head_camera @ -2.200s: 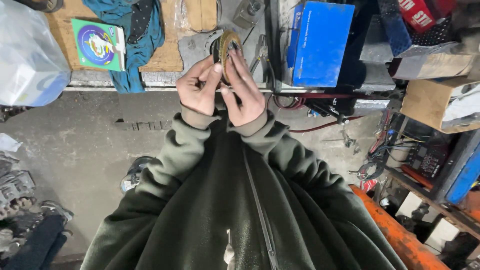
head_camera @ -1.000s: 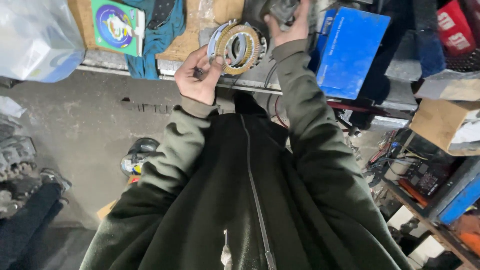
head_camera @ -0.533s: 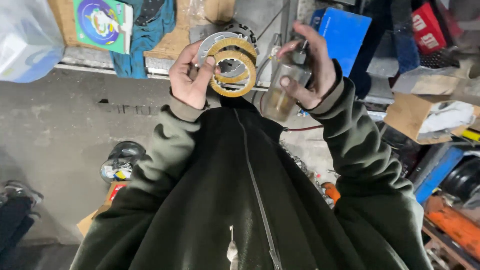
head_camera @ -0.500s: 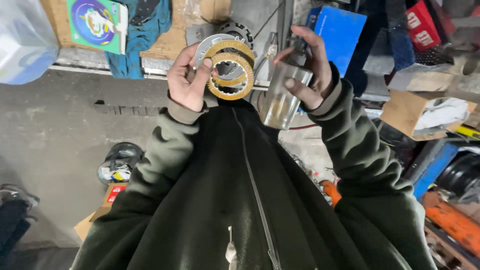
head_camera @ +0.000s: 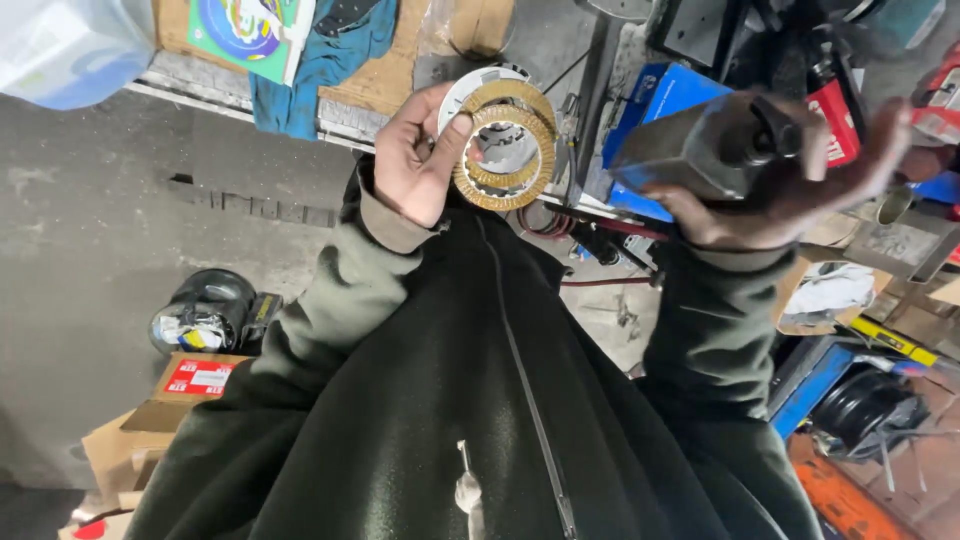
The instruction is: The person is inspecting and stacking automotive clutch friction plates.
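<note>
My left hand (head_camera: 415, 160) is raised at chest height, fingers and thumb clamped on a stack of rings (head_camera: 503, 150), flat faces toward me, over the bench (head_camera: 400, 90). My right hand (head_camera: 800, 180) is out right, wrapped around a blurred can (head_camera: 690, 150), long axis about level, top pointing right.

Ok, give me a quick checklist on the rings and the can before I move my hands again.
1. Left hand grips the stack of rings: ok, thumb across the front.
2. Rings aligned: not ok, they sit fanned and offset.
3. Right hand holds the metal can: ok, fingers wrapped round it.
4. Can upright: not ok, it lies tilted on its side.
5. Can capped: cannot tell, motion blur.
6. Rings and can apart: ok, a gap shows between them.
</note>
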